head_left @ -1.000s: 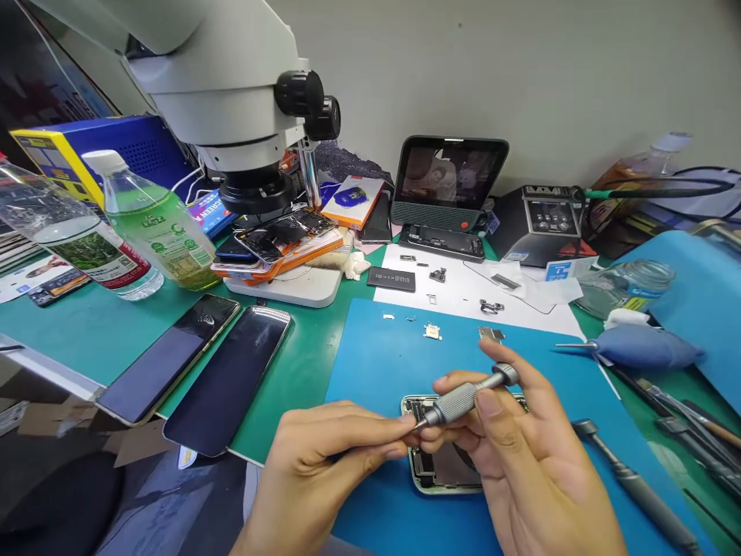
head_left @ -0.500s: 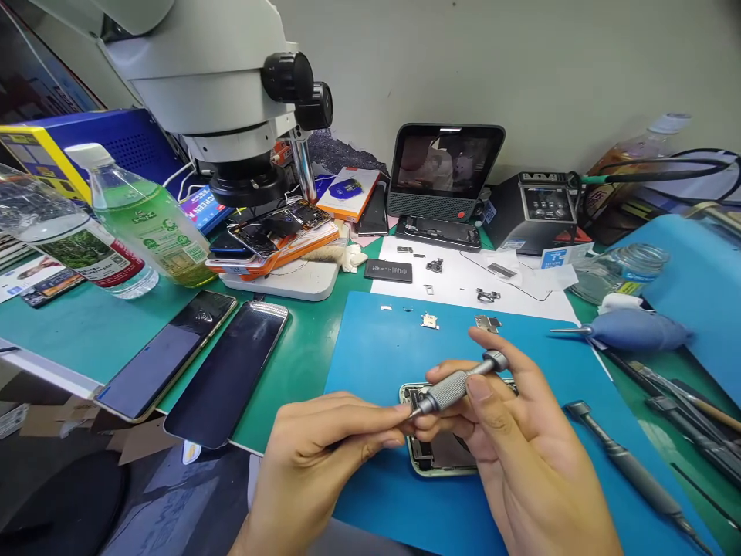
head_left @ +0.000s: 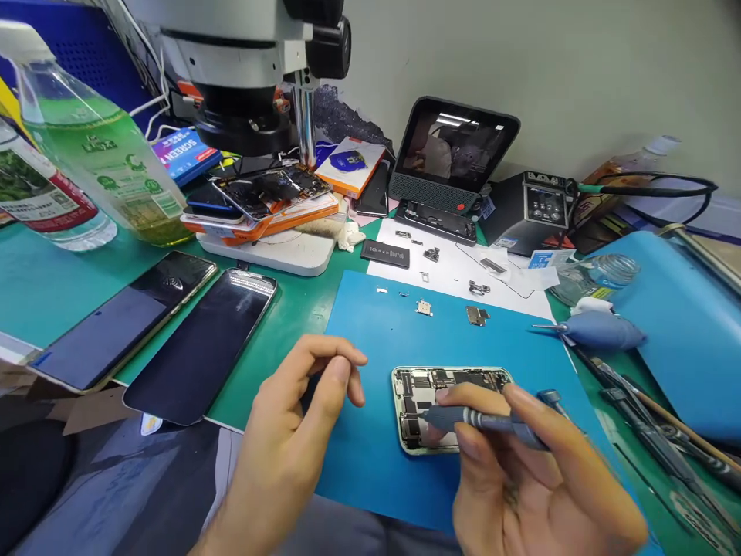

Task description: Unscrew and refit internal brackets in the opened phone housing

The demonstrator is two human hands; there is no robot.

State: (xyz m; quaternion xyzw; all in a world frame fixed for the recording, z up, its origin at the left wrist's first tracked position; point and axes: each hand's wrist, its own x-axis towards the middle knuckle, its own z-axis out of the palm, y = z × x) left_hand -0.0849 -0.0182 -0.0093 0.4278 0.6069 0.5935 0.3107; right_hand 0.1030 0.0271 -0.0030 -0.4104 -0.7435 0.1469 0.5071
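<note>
An opened phone body [head_left: 431,386] with bare circuitry lies on the blue mat [head_left: 370,340] near me. My right hand [head_left: 521,486] grips a small grey screwdriver [head_left: 486,421] that lies almost level, its tip over the phone's left half. My left hand [head_left: 295,432] hovers just left of the phone with its fingers curled and apart, holding nothing. Small loose metal parts [head_left: 478,315] lie on the mat beyond the phone.
Two dark phone screens [head_left: 200,344] lie face up at left on the green mat. A microscope [head_left: 248,69], two bottles [head_left: 98,147], a small display [head_left: 455,150], a blue air blower [head_left: 602,330] and several tools [head_left: 654,440] at right surround the mat.
My left hand let go of the screwdriver tip and drew back to the left. My right hand lowered the screwdriver onto the phone. The view dropped and moved closer.
</note>
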